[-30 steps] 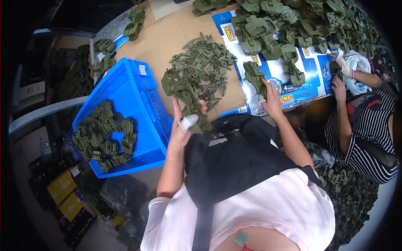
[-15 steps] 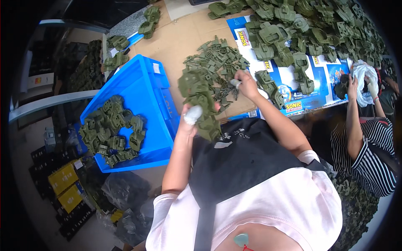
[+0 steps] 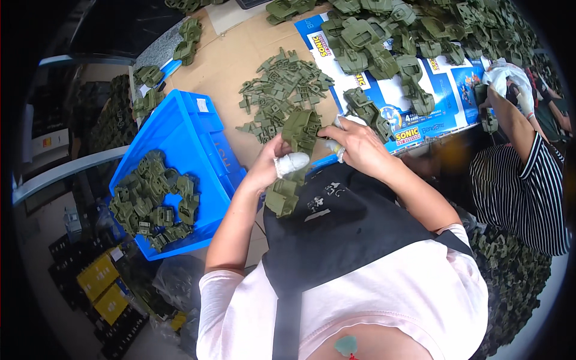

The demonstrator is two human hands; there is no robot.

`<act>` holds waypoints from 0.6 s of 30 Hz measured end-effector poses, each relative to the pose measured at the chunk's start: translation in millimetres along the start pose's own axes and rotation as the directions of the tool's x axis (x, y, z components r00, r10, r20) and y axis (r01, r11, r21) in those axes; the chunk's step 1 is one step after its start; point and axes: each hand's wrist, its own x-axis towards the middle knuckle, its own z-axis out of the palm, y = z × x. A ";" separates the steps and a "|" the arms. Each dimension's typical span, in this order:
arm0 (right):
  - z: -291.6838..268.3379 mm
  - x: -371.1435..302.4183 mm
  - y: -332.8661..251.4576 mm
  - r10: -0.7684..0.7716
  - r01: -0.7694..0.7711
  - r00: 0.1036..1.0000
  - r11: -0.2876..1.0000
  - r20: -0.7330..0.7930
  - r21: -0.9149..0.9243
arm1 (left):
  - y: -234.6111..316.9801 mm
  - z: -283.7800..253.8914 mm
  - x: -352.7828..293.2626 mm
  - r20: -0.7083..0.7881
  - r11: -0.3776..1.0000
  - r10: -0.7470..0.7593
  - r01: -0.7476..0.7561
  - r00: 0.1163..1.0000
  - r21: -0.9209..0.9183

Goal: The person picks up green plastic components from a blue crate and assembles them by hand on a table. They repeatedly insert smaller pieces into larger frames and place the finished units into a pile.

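An olive-green moulded plastic vehicle body (image 3: 300,127) is gripped in my left hand (image 3: 264,165), whose thumb wears a white cover. Its lower section (image 3: 282,197) hangs below the thumb, over my black apron. My right hand (image 3: 363,149), with white covers on some digits, is at the right side of this piece. Its fingers are bent in a pinch, with the index fingertip at the piece's edge; whatever is between them is too small to make out. Just beyond both hands lies a heap of small olive-green plastic parts (image 3: 285,87) on the cardboard (image 3: 225,66).
To the left stands a tilted blue bin (image 3: 207,141) with several green vehicle bodies (image 3: 157,201) inside. More bodies (image 3: 366,42) are piled at the back right on a printed blue-and-white sheet (image 3: 441,117). A co-worker in a striped shirt (image 3: 516,192) handles a white bag (image 3: 510,78) at the right.
My right hand has come back from the small-parts heap to the vehicle body. My left hand has turned the body and still holds it. The whole view has shifted slightly.
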 end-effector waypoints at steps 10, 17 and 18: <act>5.3 -2.2 4.5 -0.139 0.139 0.990 0.988 0.004 -0.061 | 4.5 6.2 -6.8 0.028 0.997 0.007 -0.009 1.000 0.079; 14.0 6.7 23.2 -0.241 0.237 0.970 0.966 0.021 0.107 | 11.5 16.7 -14.8 0.001 0.946 0.102 -0.097 0.995 0.308; 11.8 9.9 21.9 -0.241 0.235 0.969 0.968 0.054 0.091 | 12.2 17.8 -14.7 -0.027 0.951 0.106 -0.094 0.994 0.294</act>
